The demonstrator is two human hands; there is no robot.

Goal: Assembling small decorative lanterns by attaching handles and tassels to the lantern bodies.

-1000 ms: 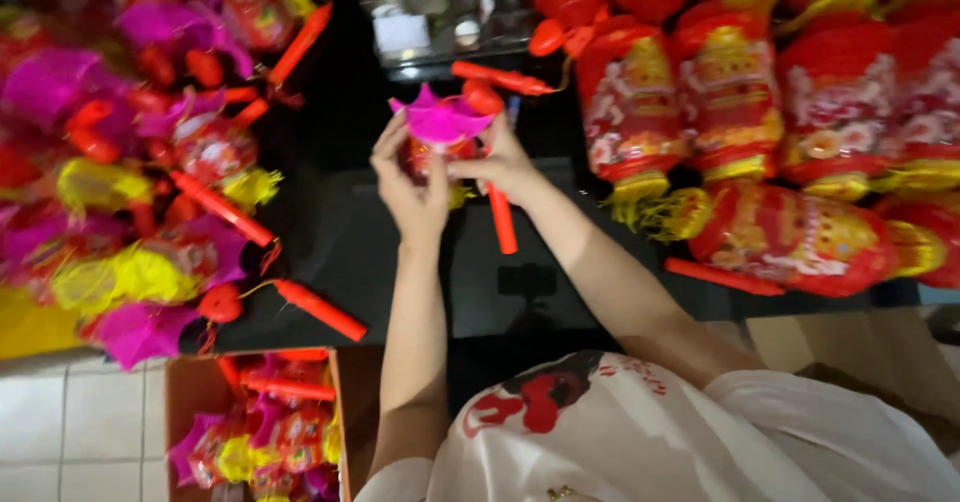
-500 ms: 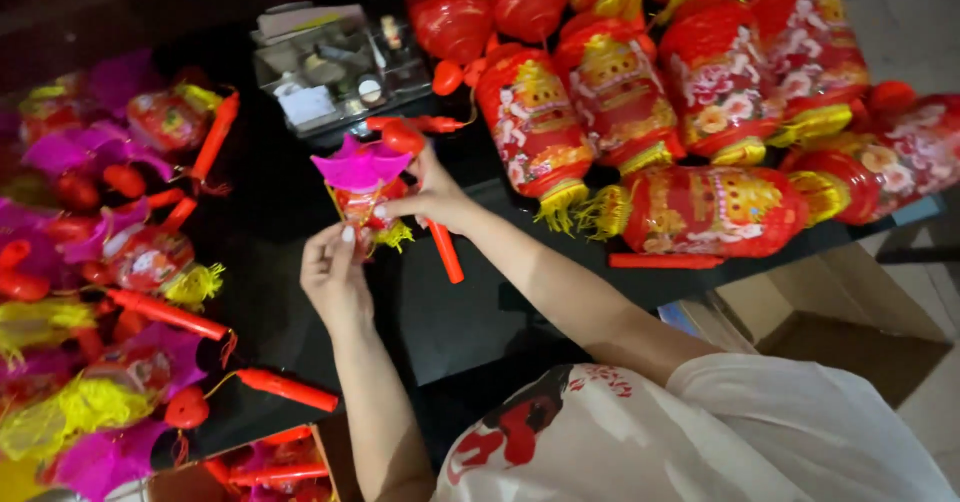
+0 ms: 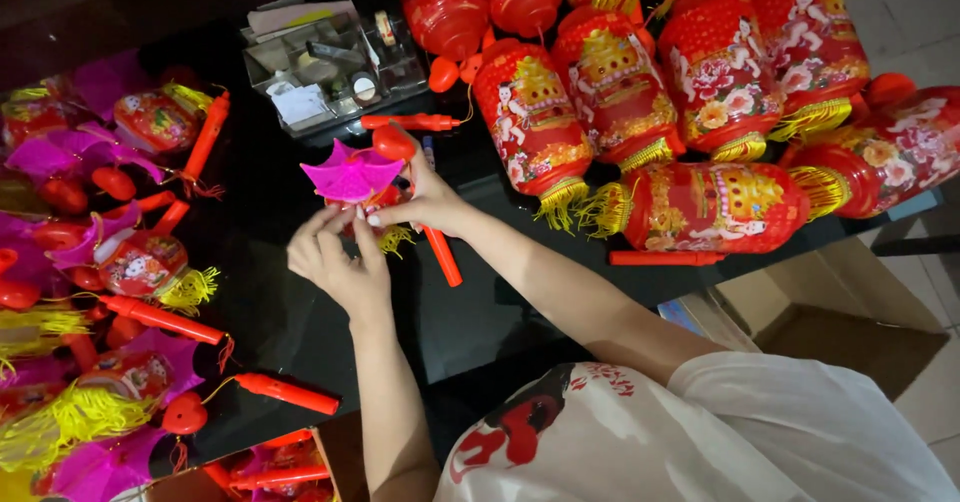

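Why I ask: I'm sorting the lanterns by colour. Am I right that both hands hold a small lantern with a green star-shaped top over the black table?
Not quite: the head view shows the star-shaped top is magenta, not green. The left hand and right hand do hold that small lantern over the black table.

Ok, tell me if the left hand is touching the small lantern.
Touching. The head view shows the left hand's fingertips pressed on the small lantern beneath its magenta top, no gap visible.
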